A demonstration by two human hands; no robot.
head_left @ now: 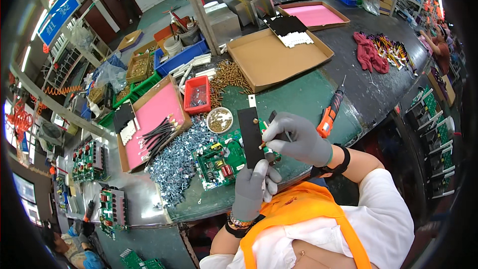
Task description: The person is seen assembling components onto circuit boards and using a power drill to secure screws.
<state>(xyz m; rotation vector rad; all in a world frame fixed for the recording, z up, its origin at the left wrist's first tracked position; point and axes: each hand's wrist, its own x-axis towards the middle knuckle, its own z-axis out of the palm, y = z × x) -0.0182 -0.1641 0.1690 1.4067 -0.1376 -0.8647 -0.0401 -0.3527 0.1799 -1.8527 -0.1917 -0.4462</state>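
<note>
My left hand (251,193), in a grey glove, grips the lower end of a flat black plate (249,137) held upright. A brass fitting (255,121) sits near the plate's upper end. From the right, my gloved right hand (301,140) pinches a small brass standoff (262,145) against the plate's edge; the fingers partly hide it. Below and behind the plate, a green circuit board (219,164) with red coils lies on the bench. The round white tub (219,120) beyond the board contains small brass-coloured parts.
Left of the board spreads a heap of silvery screws (172,172). Brass standoffs (230,80) lie beside a red bin (197,94) and a large cardboard tray (279,62). An orange electric screwdriver (332,112) rests at right. Another person (74,244) sits at lower left.
</note>
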